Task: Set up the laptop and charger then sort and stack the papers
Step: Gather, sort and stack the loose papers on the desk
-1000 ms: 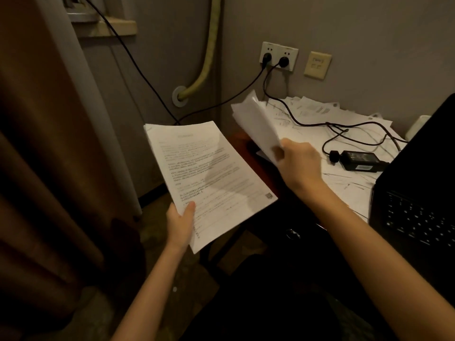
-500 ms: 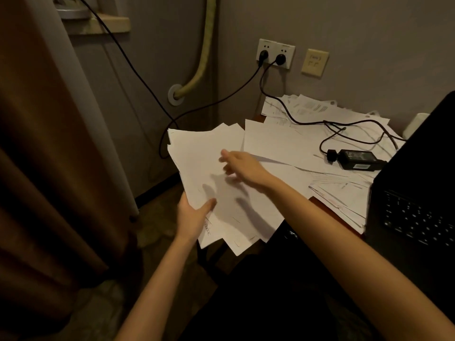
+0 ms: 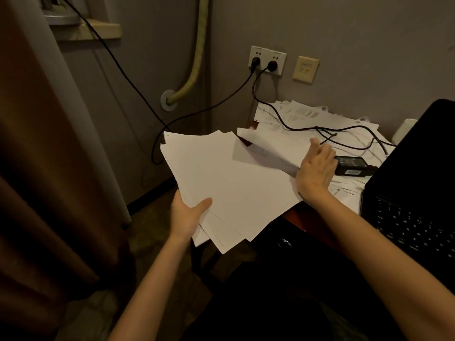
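Observation:
My left hand (image 3: 188,214) grips a fanned stack of white papers (image 3: 229,183) by its lower left corner, thumb on top, held off the desk's left edge. My right hand (image 3: 316,169) lies on a loose sheet (image 3: 273,147) on the desk, fingers bent against it beside the black charger brick (image 3: 354,166). More papers (image 3: 300,114) lie spread at the back of the desk under the charger cable (image 3: 344,134). The open black laptop (image 3: 418,217) sits at the right. The charger plug sits in the wall socket (image 3: 268,60).
A brown curtain (image 3: 49,168) hangs at the left. A yellowish pipe (image 3: 197,57) and a second black cable (image 3: 118,67) run along the wall. The reddish desk edge (image 3: 307,217) shows below my right wrist. A white object (image 3: 403,130) sits behind the laptop.
A second ago my left hand held one printed sheet and my right hand a separate sheaf. Now they are merged into one fanned stack in my left hand. My right hand moved right onto the desk papers.

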Demonstrator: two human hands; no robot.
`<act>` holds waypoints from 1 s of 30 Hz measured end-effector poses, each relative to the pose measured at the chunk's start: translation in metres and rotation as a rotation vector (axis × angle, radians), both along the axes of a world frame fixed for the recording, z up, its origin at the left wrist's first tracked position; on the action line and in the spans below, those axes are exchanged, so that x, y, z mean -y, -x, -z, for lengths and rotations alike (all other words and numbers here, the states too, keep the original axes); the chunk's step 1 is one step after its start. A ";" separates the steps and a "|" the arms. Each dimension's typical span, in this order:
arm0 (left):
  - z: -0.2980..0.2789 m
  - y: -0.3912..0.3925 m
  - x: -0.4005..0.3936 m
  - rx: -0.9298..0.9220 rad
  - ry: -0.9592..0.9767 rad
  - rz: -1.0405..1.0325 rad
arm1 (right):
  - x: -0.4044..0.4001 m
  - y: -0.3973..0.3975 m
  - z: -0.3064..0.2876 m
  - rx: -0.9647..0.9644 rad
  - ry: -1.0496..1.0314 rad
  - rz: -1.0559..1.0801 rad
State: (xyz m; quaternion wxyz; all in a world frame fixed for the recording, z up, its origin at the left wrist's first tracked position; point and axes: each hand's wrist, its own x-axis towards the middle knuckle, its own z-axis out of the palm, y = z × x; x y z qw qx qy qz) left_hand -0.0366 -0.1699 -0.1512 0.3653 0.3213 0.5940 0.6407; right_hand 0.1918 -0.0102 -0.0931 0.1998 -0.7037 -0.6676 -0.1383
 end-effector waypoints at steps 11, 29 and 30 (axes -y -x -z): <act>-0.016 -0.013 -0.010 -0.010 0.064 -0.048 | 0.016 0.014 -0.021 0.181 -0.021 -0.358; -0.012 -0.014 -0.011 0.026 0.078 -0.085 | 0.085 0.108 -0.033 -0.552 0.682 -0.802; -0.010 -0.013 -0.011 0.035 0.087 -0.083 | 0.080 0.099 -0.034 -0.511 0.588 -0.780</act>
